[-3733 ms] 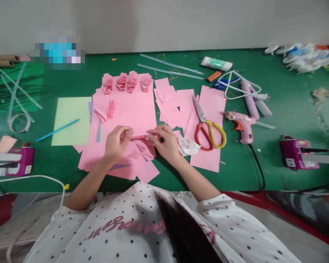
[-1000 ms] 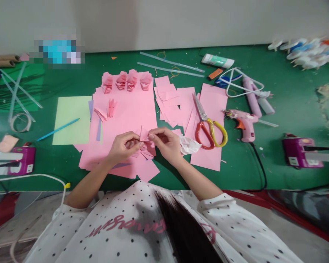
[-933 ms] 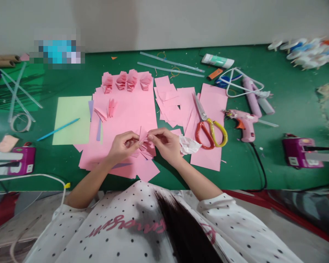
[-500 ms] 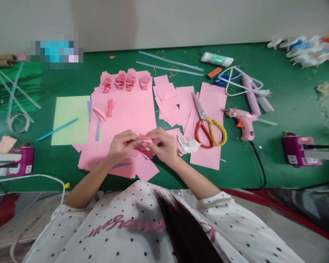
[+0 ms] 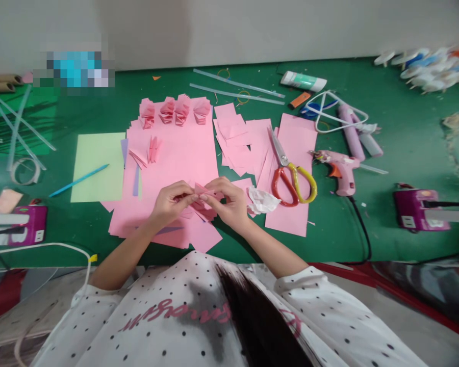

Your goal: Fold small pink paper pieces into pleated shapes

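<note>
Between my two hands is a small piece of folded pink paper (image 5: 203,189), pinched from both sides and partly covered by the fingers. My left hand (image 5: 175,200) grips its left side with thumb and forefinger; my right hand (image 5: 226,199) does the same on the right. Underneath lies a stack of pink sheets (image 5: 176,163). Along its top edge stand several fan-folded pink paper pieces (image 5: 181,111), and two narrower pleated pieces (image 5: 153,150) rest lower left. Scissors (image 5: 285,171) with one red and one yellow handle lie right of my right hand, beside a crumpled white tissue (image 5: 263,200).
Cut pink paper squares (image 5: 233,135) lie right of the stack. Farther right are a pink glue gun (image 5: 342,171) with its cord and a purple power box (image 5: 416,209). On the left are a green sheet (image 5: 95,153), a blue pencil (image 5: 78,181) and a tape roll (image 5: 25,171).
The fingers have shifted slightly on the pink paper, and its visible part now stands more upright between the thumbs. Both hands stay in nearly the same place.
</note>
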`<state>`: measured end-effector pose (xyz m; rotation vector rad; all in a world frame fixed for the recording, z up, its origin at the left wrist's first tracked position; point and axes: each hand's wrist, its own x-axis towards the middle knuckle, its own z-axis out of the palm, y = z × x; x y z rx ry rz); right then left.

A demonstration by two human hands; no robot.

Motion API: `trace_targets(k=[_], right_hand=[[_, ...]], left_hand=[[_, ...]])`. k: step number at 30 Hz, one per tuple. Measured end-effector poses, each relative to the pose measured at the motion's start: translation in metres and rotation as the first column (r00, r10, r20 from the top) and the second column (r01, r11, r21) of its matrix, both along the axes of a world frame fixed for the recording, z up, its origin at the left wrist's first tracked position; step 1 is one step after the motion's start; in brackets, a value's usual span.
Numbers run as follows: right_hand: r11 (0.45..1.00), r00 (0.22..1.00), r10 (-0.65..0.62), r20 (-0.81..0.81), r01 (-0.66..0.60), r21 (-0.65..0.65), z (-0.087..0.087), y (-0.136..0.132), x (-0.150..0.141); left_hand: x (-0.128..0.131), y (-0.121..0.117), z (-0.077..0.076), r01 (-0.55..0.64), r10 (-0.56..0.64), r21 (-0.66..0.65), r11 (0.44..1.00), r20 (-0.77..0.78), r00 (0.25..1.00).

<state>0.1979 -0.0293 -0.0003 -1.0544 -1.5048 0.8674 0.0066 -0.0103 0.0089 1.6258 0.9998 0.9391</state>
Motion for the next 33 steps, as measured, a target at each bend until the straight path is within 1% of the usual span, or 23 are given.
trace_targets(k=[3, 9, 17, 20, 23, 28, 31, 33], right_hand=[[1.000, 1.000, 0.002, -0.022, -0.002, -0.002, 0.0002, 0.0002, -0.0005], [0.998, 1.000, -0.006, -0.022, 0.004, -0.057, 0.0003, 0.0007, -0.0006], [0.994, 0.998, 0.025, -0.054, -0.031, -0.107, -0.0030, 0.0016, -0.0006], [0.986, 0.997, 0.032, -0.066, -0.042, -0.160, -0.0026, 0.0015, -0.0019], [0.975, 0.998, 0.048, -0.048, -0.058, -0.216, -0.0017, 0.0013, -0.0025], [0.986, 0.999, 0.026, -0.022, -0.029, -0.165, -0.0014, 0.0010, -0.0018], [0.983, 0.998, 0.045, -0.046, -0.052, -0.175, -0.0017, 0.0014, -0.0010], [0.977, 0.997, 0.058, -0.059, -0.069, -0.200, -0.0017, 0.0017, -0.0005]], left_hand=[[0.0010, -0.0004, 0.0008, -0.003, 0.003, -0.009, 1.000, 0.004, 1.000], [0.0019, -0.0003, 0.0016, 0.001, -0.001, -0.022, 1.000, -0.001, 1.000], [-0.0001, -0.0025, 0.0013, -0.006, 0.007, 0.015, 1.000, -0.097, 0.995], [-0.0002, -0.0026, 0.0014, -0.022, 0.024, 0.022, 1.000, -0.106, 0.994], [0.0017, -0.0019, 0.0024, -0.040, 0.041, 0.011, 0.999, -0.078, 0.996], [0.0023, -0.0018, 0.0035, -0.031, 0.028, -0.055, 0.998, -0.048, 0.998], [-0.0018, -0.0012, 0.0017, 0.040, -0.038, -0.156, 0.987, 0.018, 0.999], [-0.0050, 0.0002, 0.0003, 0.105, -0.087, -0.238, 0.965, 0.084, 0.993]])
